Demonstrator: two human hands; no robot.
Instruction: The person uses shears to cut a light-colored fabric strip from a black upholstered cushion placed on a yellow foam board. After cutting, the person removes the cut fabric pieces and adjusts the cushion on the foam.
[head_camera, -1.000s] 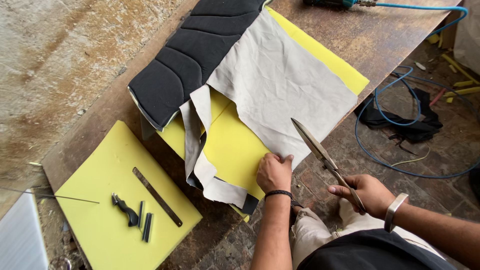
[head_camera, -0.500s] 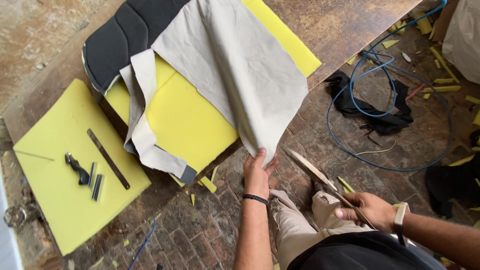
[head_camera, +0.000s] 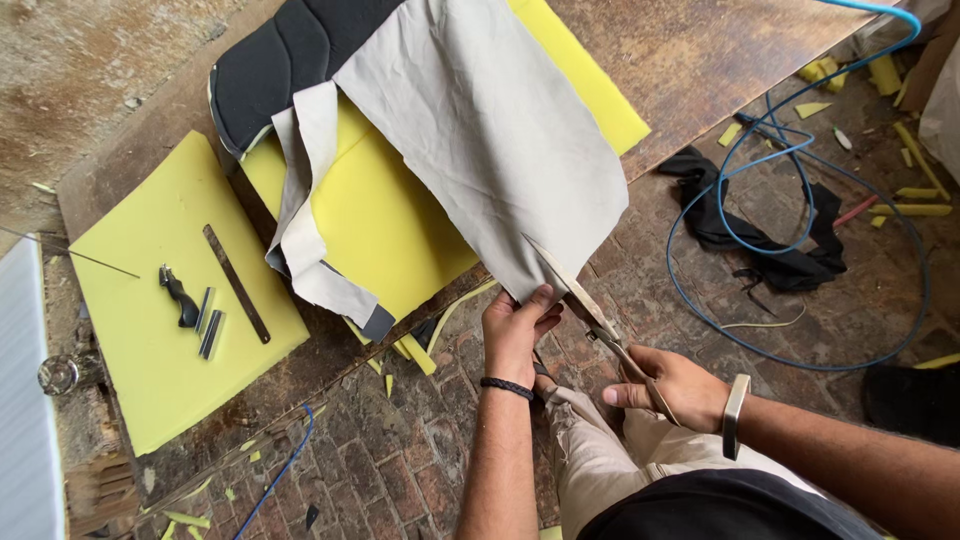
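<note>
Grey cloth (head_camera: 480, 140) hangs off the near edge of the wooden table (head_camera: 720, 60), draped over a yellow foam slab (head_camera: 390, 220), and you are at the cutting step: your left hand (head_camera: 515, 330) pinches the lower edge of the cloth between fingers and thumb to hold it taut, while your right hand (head_camera: 670, 385) is closed around the handles of the scissors (head_camera: 575, 295), whose blades meet that same edge just beside your left fingertips. To my eye the cut is only starting at the hem, so the next stroke calls for steady tension from the left hand and for keeping those fingers out of the blade line, since they sit almost touching it. A black padded cover (head_camera: 290, 60) lies at the far end of the foam, and a second yellow foam sheet (head_camera: 160, 330) to the left carries a flat metal strip (head_camera: 235, 283) and a few small tools (head_camera: 185, 300). Whether the blades are apart or already biting is hard to tell, because they appear edge-on against the cloth. Your right fingers wrap the handles and hide the loops, the cloth covers much of the foam beneath it, and the blue cable (head_camera: 800, 200) on the brick floor runs out of the picture at the top.
</note>
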